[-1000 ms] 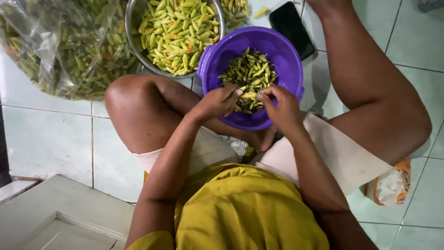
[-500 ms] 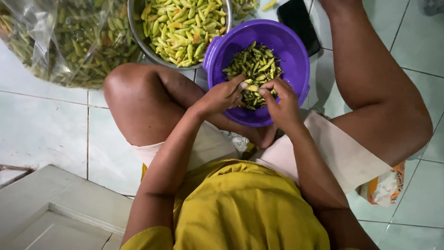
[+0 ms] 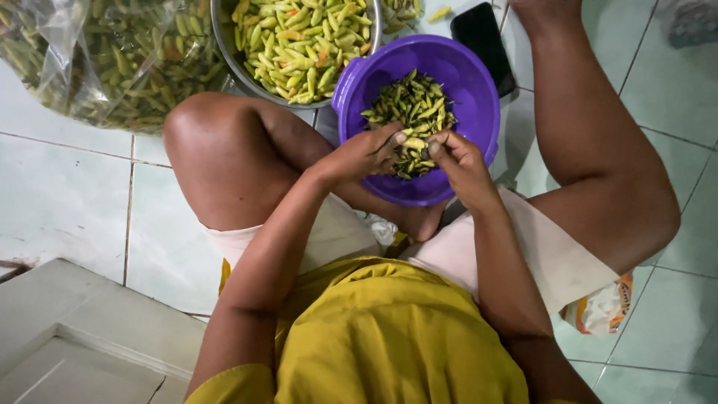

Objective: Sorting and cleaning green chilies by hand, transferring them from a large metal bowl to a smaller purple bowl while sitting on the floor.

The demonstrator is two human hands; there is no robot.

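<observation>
Chillies sorted over a purple basin on the tiled floor

Purple plastic basin [image 3: 479, 97] sits on the pale tiles between the seated person's bent knees, holding a heap of dark green chillies [image 3: 411, 108] with stems. Just behind it, touching its rim, stands a steel bowl [image 3: 224, 41] piled with lighter yellow-green chillies [image 3: 299, 37], a few of them orange. To the far left a clear plastic bag [image 3: 82, 60] lies slumped open, stuffed with more green chillies. A black phone [image 3: 486, 41] lies flat on the floor beside the basin's far edge, partly under it.

Both forearms reach forward from a mustard-yellow shirt [image 3: 381, 337], and the hands meet over the near side of the basin. The left hand [image 3: 366, 153] is curled, fingers drawn together with thumb and forefinger pinching one pale chilli [image 3: 413, 143]. The right hand [image 3: 456, 161] faces it, fingertips bunched and nipping the other end of the same chilli. That chilli hangs just above the heap, inside the basin's rim. A crumpled printed packet [image 3: 602, 307] lies on the tiles by the right thigh.
</observation>
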